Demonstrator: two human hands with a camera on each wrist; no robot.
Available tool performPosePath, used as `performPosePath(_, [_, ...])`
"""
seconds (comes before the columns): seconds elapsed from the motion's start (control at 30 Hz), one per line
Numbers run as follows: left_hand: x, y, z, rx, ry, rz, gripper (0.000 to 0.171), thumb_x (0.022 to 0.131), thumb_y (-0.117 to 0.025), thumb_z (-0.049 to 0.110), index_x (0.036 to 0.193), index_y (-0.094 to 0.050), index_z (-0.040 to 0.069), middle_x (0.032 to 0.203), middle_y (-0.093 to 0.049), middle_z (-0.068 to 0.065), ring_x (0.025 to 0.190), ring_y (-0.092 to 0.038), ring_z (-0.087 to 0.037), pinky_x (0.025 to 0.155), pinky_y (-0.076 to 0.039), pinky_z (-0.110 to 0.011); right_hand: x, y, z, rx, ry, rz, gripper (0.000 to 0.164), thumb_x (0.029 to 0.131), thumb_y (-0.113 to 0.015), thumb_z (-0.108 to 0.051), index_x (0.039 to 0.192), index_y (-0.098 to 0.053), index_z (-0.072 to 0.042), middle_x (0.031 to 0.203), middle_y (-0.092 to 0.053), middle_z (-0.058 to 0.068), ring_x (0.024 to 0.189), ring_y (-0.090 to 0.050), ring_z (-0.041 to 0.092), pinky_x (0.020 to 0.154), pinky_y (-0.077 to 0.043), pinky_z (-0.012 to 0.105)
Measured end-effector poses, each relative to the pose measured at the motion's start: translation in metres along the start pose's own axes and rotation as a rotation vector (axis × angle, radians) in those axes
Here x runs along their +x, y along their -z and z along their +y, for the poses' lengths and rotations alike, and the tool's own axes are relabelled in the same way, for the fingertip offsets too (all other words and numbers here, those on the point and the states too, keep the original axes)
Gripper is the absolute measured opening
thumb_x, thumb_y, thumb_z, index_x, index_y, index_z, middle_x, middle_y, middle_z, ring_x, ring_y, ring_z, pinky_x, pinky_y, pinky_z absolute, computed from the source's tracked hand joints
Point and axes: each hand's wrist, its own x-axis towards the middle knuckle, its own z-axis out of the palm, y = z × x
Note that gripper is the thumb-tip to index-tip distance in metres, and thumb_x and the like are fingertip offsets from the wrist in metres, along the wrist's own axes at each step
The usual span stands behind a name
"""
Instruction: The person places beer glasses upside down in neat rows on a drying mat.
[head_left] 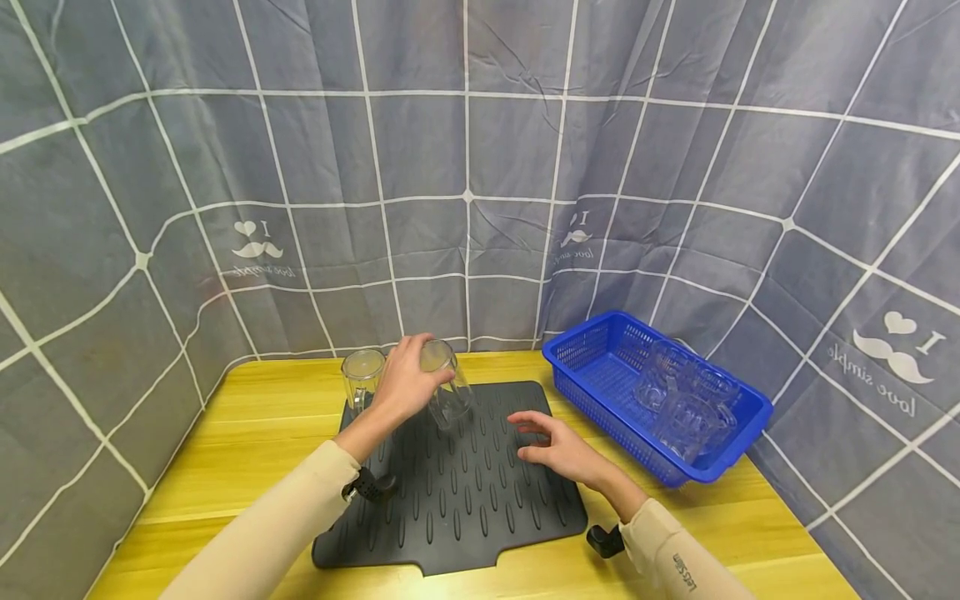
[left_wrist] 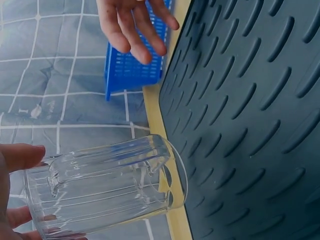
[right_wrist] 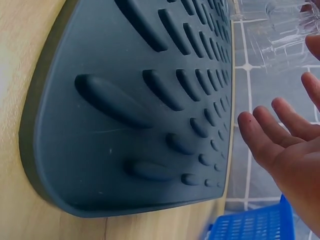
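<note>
My left hand [head_left: 408, 379] grips a clear glass mug [head_left: 450, 404] by one end, fingers and thumb around it. The mug is tilted over the far part of a dark ridged mat [head_left: 465, 521], its other end towards the mat. In the left wrist view the handle of this glass mug [left_wrist: 110, 185] shows on its side. Another glass mug [head_left: 363, 375] stands at the mat's far left corner, partly behind my left hand. My right hand [head_left: 558, 450] hovers over the mat's right side, fingers loosely spread, holding nothing.
A blue plastic basket [head_left: 600, 425] stands right of the mat, with several glass mugs [head_left: 686, 421] in its right half. The yellow wooden table [head_left: 217, 467] carries everything. A grey curtain [head_left: 420, 167] with white lines surrounds the table's back and sides.
</note>
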Motion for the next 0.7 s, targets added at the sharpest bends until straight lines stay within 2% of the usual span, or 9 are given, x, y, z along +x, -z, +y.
performPosePath(0.27, [0.009,-0.002,-0.001,0.05,0.006,-0.011,0.072,0.088,-0.076,0.039,0.147,-0.047,0.01,0.146,-0.047,-0.014,0.136,-0.042,-0.038,0.108,-0.04,-0.058,0.0,0.0,0.005,-0.024,0.023,0.002,0.046,0.095,-0.069,-0.014,0.14,-0.057,-0.015,0.149,-0.051,0.013,0.14,-0.044,0.042,0.11,-0.038,0.062])
performPosePath(0.7, [0.021,-0.012,-0.008,0.136,0.021,-0.04,0.071,0.086,-0.078,0.037,0.145,-0.05,0.01,0.145,-0.049,-0.016,0.134,-0.045,-0.04,0.107,-0.042,-0.058,-0.001,0.003,0.01,-0.065,0.065,-0.009,0.043,0.095,-0.068,-0.011,0.137,-0.059,-0.013,0.143,-0.056,0.017,0.136,-0.047,0.045,0.108,-0.041,0.062])
